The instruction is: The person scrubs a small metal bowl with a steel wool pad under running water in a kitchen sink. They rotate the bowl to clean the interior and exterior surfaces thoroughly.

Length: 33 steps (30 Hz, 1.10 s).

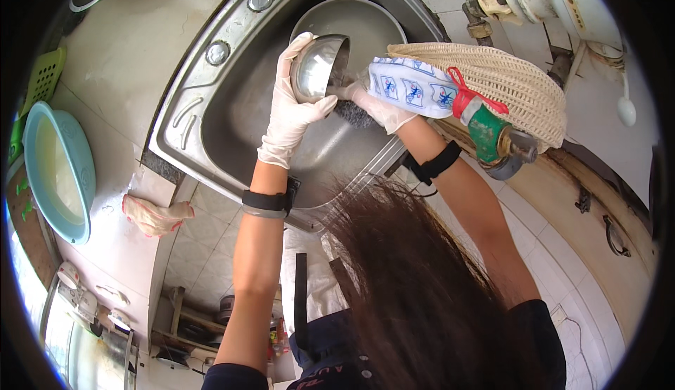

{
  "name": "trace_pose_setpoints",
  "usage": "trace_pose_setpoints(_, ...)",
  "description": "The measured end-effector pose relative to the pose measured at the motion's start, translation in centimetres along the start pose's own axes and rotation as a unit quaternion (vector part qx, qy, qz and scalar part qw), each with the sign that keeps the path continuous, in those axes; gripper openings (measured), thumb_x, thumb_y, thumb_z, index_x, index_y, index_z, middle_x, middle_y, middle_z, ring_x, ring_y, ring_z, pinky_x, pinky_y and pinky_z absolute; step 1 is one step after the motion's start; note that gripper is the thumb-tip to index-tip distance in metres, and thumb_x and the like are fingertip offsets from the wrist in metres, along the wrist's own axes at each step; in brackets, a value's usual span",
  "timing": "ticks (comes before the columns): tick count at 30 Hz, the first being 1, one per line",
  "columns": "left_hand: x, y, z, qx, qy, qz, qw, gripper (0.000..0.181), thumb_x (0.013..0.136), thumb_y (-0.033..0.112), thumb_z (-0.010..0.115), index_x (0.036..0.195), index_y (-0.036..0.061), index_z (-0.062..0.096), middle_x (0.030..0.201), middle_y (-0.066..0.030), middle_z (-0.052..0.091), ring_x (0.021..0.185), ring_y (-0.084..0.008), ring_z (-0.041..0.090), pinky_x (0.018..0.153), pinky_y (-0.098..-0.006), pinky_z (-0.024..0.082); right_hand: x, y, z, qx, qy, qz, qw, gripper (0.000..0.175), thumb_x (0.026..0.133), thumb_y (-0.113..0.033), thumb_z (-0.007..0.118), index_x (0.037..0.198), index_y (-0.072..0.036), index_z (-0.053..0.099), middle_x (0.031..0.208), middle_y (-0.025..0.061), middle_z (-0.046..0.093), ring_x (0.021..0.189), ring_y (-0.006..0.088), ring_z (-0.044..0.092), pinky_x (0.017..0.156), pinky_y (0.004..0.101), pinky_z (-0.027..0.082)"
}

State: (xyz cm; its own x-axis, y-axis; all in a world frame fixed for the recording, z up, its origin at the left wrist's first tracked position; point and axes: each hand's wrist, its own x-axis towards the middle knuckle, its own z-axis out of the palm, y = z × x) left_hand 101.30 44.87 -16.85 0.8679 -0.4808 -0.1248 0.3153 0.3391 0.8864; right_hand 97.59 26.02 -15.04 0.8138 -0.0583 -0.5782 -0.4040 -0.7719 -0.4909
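Observation:
My left hand (287, 110), in a pale glove, holds a shiny metal bowl (315, 71) tilted on its side above the stainless-steel sink (232, 118). My right hand (372, 102), gloved as well, is at the bowl's open side. Its fingers are partly hidden by the bowl and a hanging patterned cloth, so what they grip cannot be told. A dark scouring pad (354, 115) shows just below the right fingers. A large round metal basin (358, 21) stands in the sink behind the bowl.
A faucet wrapped in green (488, 131), a red ribbon (464, 92), the patterned cloth (411, 89) and a woven mesh cover (501, 79) hang by the right forearm. A blue plastic basin (79, 163) and a pinkish rag (153, 216) lie on the left counter. Long hair hangs low in view.

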Motion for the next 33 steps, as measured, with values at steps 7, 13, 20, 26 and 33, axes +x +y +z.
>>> trace_pose_setpoints(7, -0.2, 0.5, 0.1, -0.036, 0.022, -0.022, 0.999, 0.104, 0.070, 0.007, 0.092, 0.161, 0.0106, 0.041, 0.163, -0.0070, 0.045, 0.151, -0.0226, 0.043, 0.126, -0.0378, 0.037, 1.3, 1.7, 1.5, 0.163, 0.077, -0.055, 0.982, 0.045, 0.091, -0.022, 0.085, 0.124, 0.003, 0.068, 0.111, 0.0164, 0.078, 0.107, 0.0235, 0.073, 0.098, 0.0339, 0.056)
trace_pose_setpoints(13, -0.6, 1.0, -0.2, -0.060, 0.015, -0.038, 0.997, 0.105, 0.070, 0.005, 0.090, 0.162, 0.0105, 0.040, 0.163, -0.0062, 0.045, 0.151, -0.0219, 0.043, 0.121, -0.0356, 0.043, 0.7, 1.6, 1.9, 0.014, 0.022, -0.011, 1.000, 0.055, 0.090, -0.039, 0.085, 0.131, -0.003, 0.071, 0.116, 0.0128, 0.079, 0.108, 0.0288, 0.074, 0.099, 0.0383, 0.054)
trace_pose_setpoints(20, -1.2, 0.8, -0.5, -0.165, 0.038, -0.073, 0.983, 0.103, 0.078, -0.007, 0.076, 0.168, 0.0176, 0.032, 0.164, -0.0027, 0.043, 0.151, -0.0193, 0.042, 0.126, -0.0369, 0.037, 1.8, 0.1, -0.4, 0.325, 0.141, -0.025, 0.935, 0.036, 0.092, -0.023, 0.086, 0.113, 0.004, 0.075, 0.097, 0.0092, 0.078, 0.084, 0.0113, 0.069, 0.075, 0.0265, 0.054)
trace_pose_setpoints(26, -1.0, 1.9, -1.0, -0.184, 0.024, -0.086, 0.979, 0.108, 0.077, 0.004, 0.083, 0.170, 0.0193, 0.030, 0.163, -0.0031, 0.043, 0.151, -0.0203, 0.043, 0.127, -0.0383, 0.037, 1.0, -0.8, -1.7, 0.371, 0.098, 0.022, 0.923, 0.036, 0.095, -0.021, 0.084, 0.117, 0.005, 0.074, 0.093, 0.0052, 0.076, 0.076, 0.0076, 0.065, 0.068, 0.0227, 0.050)
trace_pose_setpoints(33, -1.3, 1.8, -0.6, -0.193, 0.037, -0.087, 0.977, 0.109, 0.077, 0.008, 0.086, 0.169, 0.0188, 0.030, 0.164, -0.0027, 0.043, 0.151, -0.0202, 0.042, 0.127, -0.0369, 0.037, -1.0, -1.7, -2.2, 0.098, 0.034, -0.007, 0.995, 0.049, 0.092, -0.034, 0.085, 0.126, 0.001, 0.074, 0.118, 0.0161, 0.079, 0.108, 0.0222, 0.073, 0.096, 0.0330, 0.054)
